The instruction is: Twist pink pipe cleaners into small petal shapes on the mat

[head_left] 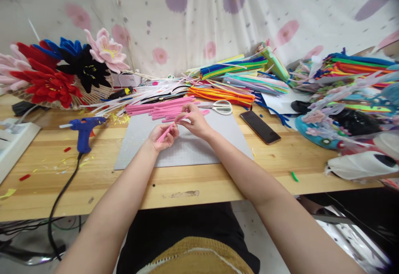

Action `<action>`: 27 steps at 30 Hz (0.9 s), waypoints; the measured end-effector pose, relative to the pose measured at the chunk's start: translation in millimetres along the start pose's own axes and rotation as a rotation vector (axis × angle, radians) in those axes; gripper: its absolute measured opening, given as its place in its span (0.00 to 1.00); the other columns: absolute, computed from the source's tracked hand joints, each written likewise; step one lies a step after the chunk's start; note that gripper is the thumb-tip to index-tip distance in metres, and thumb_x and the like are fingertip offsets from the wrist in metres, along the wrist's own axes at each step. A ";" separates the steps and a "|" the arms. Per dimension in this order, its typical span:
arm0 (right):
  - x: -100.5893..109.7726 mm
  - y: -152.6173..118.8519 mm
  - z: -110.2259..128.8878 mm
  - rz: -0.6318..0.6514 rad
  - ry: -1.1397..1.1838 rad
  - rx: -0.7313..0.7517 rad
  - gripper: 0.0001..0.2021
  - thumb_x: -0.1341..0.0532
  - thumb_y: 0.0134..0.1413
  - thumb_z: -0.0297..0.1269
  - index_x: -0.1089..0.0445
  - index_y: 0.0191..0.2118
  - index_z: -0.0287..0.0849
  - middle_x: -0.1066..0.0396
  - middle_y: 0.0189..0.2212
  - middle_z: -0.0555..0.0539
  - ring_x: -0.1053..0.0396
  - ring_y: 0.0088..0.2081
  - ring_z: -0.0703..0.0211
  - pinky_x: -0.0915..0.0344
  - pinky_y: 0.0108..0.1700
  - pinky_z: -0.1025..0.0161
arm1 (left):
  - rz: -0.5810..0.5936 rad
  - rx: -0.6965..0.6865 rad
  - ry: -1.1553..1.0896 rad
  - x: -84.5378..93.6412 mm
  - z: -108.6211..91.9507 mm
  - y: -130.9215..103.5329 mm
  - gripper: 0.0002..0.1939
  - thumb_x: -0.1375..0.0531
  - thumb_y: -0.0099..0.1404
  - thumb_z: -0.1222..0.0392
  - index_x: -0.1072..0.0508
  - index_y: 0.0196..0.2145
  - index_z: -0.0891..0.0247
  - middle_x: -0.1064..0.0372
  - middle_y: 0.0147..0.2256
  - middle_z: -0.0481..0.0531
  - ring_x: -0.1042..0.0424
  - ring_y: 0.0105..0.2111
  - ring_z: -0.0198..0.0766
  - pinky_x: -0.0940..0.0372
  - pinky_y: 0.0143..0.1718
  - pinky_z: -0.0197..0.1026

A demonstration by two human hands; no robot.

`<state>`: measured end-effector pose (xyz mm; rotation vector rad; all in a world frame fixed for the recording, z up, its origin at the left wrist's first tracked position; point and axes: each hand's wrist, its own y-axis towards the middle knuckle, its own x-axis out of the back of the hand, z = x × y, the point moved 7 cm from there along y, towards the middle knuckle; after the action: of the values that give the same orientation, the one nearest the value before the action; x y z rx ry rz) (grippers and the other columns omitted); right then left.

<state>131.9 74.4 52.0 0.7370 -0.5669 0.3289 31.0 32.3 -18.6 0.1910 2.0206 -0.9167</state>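
Observation:
My left hand (164,136) is closed around a pink pipe cleaner (165,133), whose lower end shows across the palm. Close beside it, my right hand (193,121) pinches the upper part of the same pink strand between thumb and fingers. Both hands are held over a grey cutting mat (205,153). Just behind them lies a pile of pink pipe cleaners (156,107). White-handled scissors (222,107) rest at the mat's back edge, their blades partly covered by pink stems.
A blue glue gun (83,133) with a black cord lies left. Fuzzy flowers (52,83) stand at the back left. A phone (260,127) lies right of the mat. Orange pipe cleaners (221,96) and other coloured bundles line the back. A white spool (361,165) sits far right.

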 end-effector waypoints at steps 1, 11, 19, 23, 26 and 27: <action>1.5 1.1 3.0 0.010 -0.059 0.031 0.07 0.39 0.53 0.40 0.26 0.31 0.44 0.34 0.41 0.43 0.42 0.45 0.54 0.46 0.50 0.54 | 0.012 -0.003 0.009 -0.6 0.3 0.1 0.10 0.49 0.62 0.71 0.32 0.26 0.64 0.36 0.19 0.51 0.33 0.21 0.28 0.43 0.12 0.21; -9.4 11.0 0.0 0.272 0.024 -0.018 0.12 0.46 0.58 0.41 0.30 0.38 0.39 0.32 0.38 0.44 0.40 0.43 0.56 0.43 0.49 0.56 | 0.157 0.053 -0.092 -10.0 5.1 -1.8 0.10 0.50 0.65 0.68 0.33 0.28 0.65 0.36 0.21 0.50 0.31 0.21 0.27 0.44 0.12 0.20; -15.1 18.8 -2.6 0.330 0.247 -0.177 0.09 0.45 0.53 0.39 0.37 0.31 0.37 0.36 0.30 0.50 0.40 0.33 0.64 0.42 0.38 0.63 | 0.139 0.022 -0.075 -12.0 2.6 -1.1 0.12 0.52 0.66 0.67 0.32 0.27 0.66 0.35 0.20 0.50 0.29 0.22 0.29 0.42 0.13 0.22; -12.0 24.0 -0.5 0.368 0.208 -0.213 0.08 0.46 0.53 0.37 0.39 0.29 0.37 0.38 0.27 0.51 0.42 0.30 0.66 0.45 0.35 0.65 | 0.004 -0.164 0.147 -10.8 -11.0 -0.7 0.10 0.49 0.63 0.69 0.32 0.26 0.68 0.35 0.18 0.50 0.28 0.24 0.31 0.41 0.14 0.24; -10.8 27.4 -0.6 0.405 0.123 -0.229 0.08 0.46 0.53 0.36 0.39 0.28 0.37 0.39 0.26 0.52 0.44 0.29 0.66 0.47 0.33 0.67 | -0.099 -0.366 0.435 -10.1 -24.9 -0.6 0.06 0.43 0.58 0.69 0.31 0.24 0.68 0.34 0.19 0.50 0.28 0.25 0.35 0.41 0.15 0.28; -10.8 28.3 -1.6 0.416 0.073 -0.237 0.08 0.45 0.53 0.36 0.39 0.27 0.37 0.39 0.26 0.52 0.44 0.29 0.67 0.48 0.33 0.67 | -0.124 -0.442 0.541 -10.8 -29.2 -0.7 0.05 0.42 0.57 0.68 0.31 0.24 0.67 0.33 0.20 0.50 0.27 0.26 0.36 0.40 0.16 0.30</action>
<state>110.5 94.4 59.9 0.3728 -0.6760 0.6592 17.9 53.5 0.0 0.0694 2.7078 -0.4955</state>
